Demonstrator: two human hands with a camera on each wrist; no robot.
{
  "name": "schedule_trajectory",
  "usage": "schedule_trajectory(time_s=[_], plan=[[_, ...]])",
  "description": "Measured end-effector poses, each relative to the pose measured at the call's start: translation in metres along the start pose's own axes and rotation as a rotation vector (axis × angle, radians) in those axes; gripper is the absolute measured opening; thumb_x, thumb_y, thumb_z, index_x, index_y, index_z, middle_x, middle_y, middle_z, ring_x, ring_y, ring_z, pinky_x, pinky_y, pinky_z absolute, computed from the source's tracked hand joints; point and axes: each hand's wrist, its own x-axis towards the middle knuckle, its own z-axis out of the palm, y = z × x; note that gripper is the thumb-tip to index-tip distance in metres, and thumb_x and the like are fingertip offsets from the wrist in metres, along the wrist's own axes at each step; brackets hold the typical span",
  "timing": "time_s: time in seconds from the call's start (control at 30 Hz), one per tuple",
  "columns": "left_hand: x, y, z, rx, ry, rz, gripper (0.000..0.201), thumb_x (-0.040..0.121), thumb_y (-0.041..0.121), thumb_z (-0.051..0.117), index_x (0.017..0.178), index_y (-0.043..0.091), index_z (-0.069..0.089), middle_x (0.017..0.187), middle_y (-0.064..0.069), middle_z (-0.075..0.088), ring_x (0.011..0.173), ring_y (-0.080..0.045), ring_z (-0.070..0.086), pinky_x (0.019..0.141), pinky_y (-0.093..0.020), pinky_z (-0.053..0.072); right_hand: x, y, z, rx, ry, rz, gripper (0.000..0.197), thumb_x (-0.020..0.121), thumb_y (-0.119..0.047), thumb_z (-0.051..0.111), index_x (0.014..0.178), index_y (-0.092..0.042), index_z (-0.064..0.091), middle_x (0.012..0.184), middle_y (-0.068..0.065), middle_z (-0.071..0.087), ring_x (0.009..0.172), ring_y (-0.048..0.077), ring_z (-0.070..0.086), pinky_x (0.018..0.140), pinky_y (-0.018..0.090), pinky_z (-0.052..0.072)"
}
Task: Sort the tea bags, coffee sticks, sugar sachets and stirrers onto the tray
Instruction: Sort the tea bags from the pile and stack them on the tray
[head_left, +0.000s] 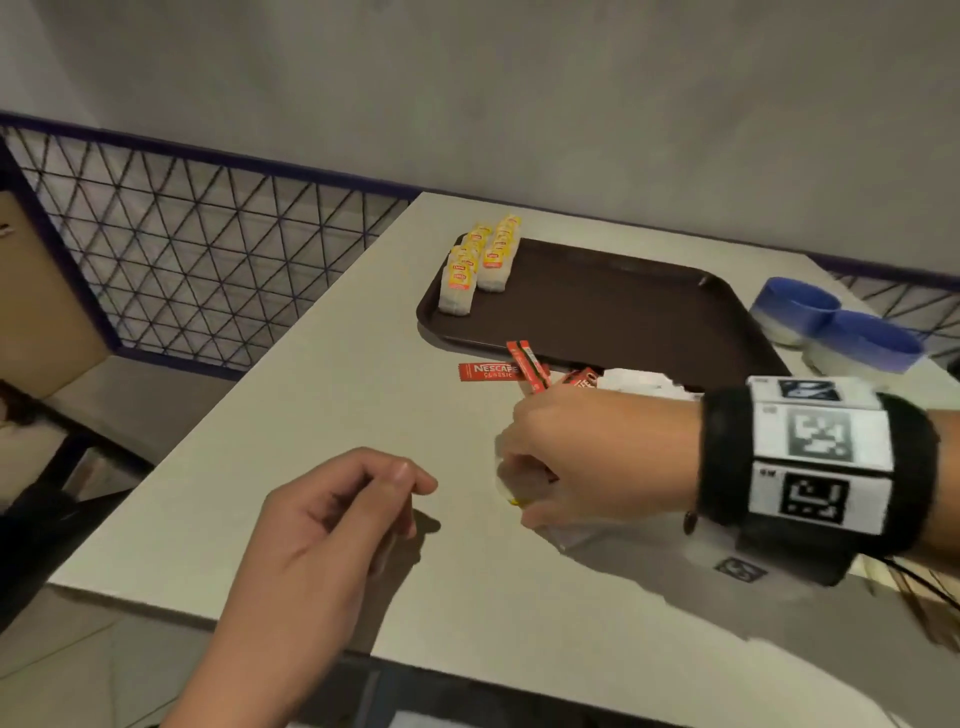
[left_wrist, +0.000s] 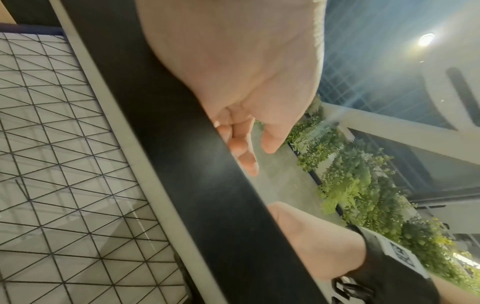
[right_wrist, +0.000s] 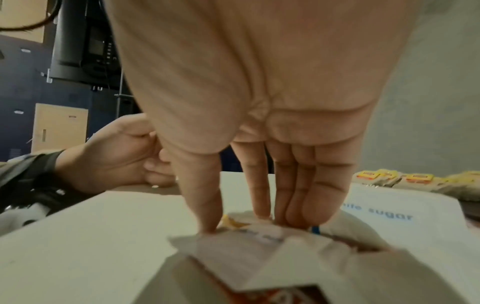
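Brown tray on counter holds two rows of yellow-tagged tea bags at its far-left corner. "NESCAFE CLASSIC" coffee stick lies crosswise near the tray's front edge. Right hand, fingers down, pinches sachets beside a "sugar" packet. Left hand loosely curled, empty.

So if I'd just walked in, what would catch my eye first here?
Probably the yellow-labelled tea bags, lined up in two rows at the far left corner of the brown tray. Then the red coffee sticks scattered on the table just before the tray, and the right hand, wearing a black-and-white marker band, fingers down in a pile of sachets.
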Motion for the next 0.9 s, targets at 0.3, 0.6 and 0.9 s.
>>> schedule_trajectory(time_s=[0.3, 0.6, 0.9], plan=[[-0.001, -0.001, 0.002, 0.062, 0.046, -0.006, 0.030, 0.101, 0.012, 0.058, 0.080, 0.019, 0.078, 0.067, -0.007, 0.058, 0.064, -0.020, 0.048, 0.057, -0.028, 0.036, -0.002, -0.031, 0.010, -0.103, 0.117, -0.040, 0.014, 0.095, -0.016, 0.050, 0.093, -0.012, 0.063, 0.088, 0.006, 0.057, 0.077, 0.029, 0.060, 0.069, 0.043, 0.057], [-0.001, 0.002, 0.007, 0.033, 0.073, -0.003, 0.019, 0.097, 0.013, 0.066, 0.086, 0.021, 0.079, 0.067, 0.002, 0.064, 0.056, -0.010, 0.053, 0.052, -0.016, 0.043, -0.018, -0.029, 0.003, 0.023, 0.291, -0.051, 0.015, 0.097, -0.019, 0.050, 0.096, -0.015, 0.065, 0.092, 0.003, 0.059, 0.086, 0.025, 0.058, 0.074, 0.041, 0.051], [-0.004, 0.000, 0.020, 0.165, -0.053, 0.074, 0.028, 0.080, 0.051, 0.074, 0.095, 0.028, 0.077, 0.085, 0.000, 0.072, 0.083, -0.036, 0.065, 0.079, -0.053, 0.056, -0.026, -0.031, -0.016, 0.487, 0.390, -0.026, 0.017, 0.098, -0.024, 0.061, 0.103, -0.021, 0.076, 0.074, -0.017, 0.062, 0.068, -0.004, 0.057, 0.058, 0.008, 0.039]])
